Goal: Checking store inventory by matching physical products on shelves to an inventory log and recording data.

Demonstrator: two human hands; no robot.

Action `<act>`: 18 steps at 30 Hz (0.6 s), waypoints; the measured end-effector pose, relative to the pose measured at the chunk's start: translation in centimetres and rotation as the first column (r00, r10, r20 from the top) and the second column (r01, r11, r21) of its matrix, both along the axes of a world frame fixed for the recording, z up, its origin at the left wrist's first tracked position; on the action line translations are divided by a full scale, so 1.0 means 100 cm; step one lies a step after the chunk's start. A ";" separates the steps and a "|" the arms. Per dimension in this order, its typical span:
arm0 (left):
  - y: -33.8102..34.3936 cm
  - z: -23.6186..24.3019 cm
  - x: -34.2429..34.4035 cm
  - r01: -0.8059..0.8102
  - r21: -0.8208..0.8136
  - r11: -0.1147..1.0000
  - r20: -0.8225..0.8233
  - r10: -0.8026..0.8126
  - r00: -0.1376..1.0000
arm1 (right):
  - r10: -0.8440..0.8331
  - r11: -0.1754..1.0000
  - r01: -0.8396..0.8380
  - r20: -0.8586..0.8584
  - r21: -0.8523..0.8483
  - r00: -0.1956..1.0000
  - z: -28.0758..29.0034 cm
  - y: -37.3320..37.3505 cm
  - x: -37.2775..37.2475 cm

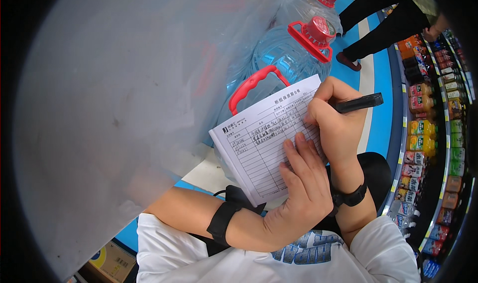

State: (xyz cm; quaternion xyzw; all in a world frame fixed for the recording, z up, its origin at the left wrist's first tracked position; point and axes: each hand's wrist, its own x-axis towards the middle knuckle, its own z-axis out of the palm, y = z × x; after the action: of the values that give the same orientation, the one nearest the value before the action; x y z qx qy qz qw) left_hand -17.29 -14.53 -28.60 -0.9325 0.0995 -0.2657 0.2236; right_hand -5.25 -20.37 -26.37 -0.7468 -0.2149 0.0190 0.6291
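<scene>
A pad of white form paper (264,168) with a printed grid and handwritten rows lies tilted over large clear-blue water bottles (271,51) with red handles and caps. My left hand (306,183) rests on the lower right of the sheet with its fingers slightly bent and lying on it. My right hand (338,123) grips a black pen (366,102) at the sheet's upper right; the pen's tip is hidden by my fingers. Both my wrists wear black straps.
Translucent plastic sheeting (109,94) fills the left side. Curved drink shelves (416,163) run down the right beside a blue floor (373,138). Another person's legs (366,34) and hand stand at the top right. A cardboard box (112,263) is at lower left.
</scene>
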 end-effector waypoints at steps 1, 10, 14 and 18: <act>0.000 0.000 0.000 -0.001 -0.002 1.000 -0.002 0.001 1.000 | -0.006 1.000 0.006 0.014 0.003 1.000 -0.001 0.001 0.000; 0.001 -0.002 0.001 0.006 0.003 1.000 -0.001 -0.006 1.000 | 0.003 1.000 -0.003 0.013 -0.019 1.000 -0.002 -0.001 0.002; 0.001 -0.001 0.000 0.005 0.002 1.000 0.005 -0.005 1.000 | 0.003 1.000 -0.003 0.009 -0.014 1.000 0.000 -0.002 0.002; 0.002 0.000 -0.001 0.004 0.011 1.000 0.002 -0.004 1.000 | 0.019 1.000 -0.019 0.017 -0.007 1.000 -0.001 -0.001 0.002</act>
State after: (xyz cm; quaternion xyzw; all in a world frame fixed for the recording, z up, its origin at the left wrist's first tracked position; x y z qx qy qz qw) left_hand -17.35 -14.30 -28.65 -0.9307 0.1024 -0.2666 0.2285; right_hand -5.09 -20.45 -26.49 -0.7471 -0.2273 0.0195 0.6244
